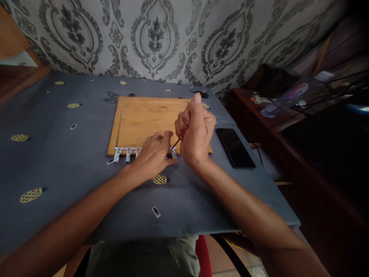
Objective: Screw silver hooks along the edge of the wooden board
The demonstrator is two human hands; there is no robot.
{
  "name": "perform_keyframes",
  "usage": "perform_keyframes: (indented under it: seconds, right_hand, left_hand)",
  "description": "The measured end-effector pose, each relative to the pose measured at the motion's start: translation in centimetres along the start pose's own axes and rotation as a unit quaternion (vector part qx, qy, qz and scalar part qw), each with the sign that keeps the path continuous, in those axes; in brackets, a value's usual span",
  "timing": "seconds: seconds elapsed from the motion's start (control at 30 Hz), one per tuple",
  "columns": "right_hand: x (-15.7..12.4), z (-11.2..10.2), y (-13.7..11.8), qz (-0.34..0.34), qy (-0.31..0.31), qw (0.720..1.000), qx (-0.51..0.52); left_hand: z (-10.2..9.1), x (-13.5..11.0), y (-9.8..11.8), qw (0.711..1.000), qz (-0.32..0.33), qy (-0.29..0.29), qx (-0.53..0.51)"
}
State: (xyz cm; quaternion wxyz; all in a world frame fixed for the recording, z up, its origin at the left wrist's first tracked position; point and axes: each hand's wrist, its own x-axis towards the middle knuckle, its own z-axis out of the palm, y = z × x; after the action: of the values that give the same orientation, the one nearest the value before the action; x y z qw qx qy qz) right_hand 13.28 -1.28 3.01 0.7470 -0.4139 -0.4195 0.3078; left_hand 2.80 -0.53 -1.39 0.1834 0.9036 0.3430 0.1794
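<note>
A wooden cabinet door (147, 119) lies flat on the table, with several metal hinges (128, 153) along its near edge. My right hand (196, 130) is closed in a fist around a screwdriver (175, 144), with its handle hidden inside the fist. The slanted shaft reaches down to the hinge (173, 152) furthest right. At that hinge is my left hand (154, 154), its thumb on the near side and its fingers over the door's edge, gripping around it. This hand covers part of the hinge row.
Right of the door lies a black phone (235, 148) on the blue patterned tablecloth (72, 161). Pliers (111, 97) rest by the door's far left corner, and keys (203, 93) by the far right. A plastic bottle (296, 94) is on the dark furniture at right.
</note>
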Motion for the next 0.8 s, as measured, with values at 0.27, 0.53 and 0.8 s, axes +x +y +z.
perform_keyframes:
  seconds: [0.27,0.53,0.8]
  right_hand:
    - [0.0,0.0,0.4,-0.031,0.024,0.999,-0.014]
    - [0.9,-1.3,-2.2,-0.027,0.005,0.999,0.037]
    - [0.6,-2.3,-1.0,-0.028,-0.004,0.999,0.034]
  left_hand:
    - [0.0,0.0,0.0,1.000,-0.003,-0.002,0.005]
    - [0.2,-0.1,0.0,1.000,-0.011,0.006,0.001]
    - [0.3,0.0,-0.1,1.000,-0.008,0.005,-0.005]
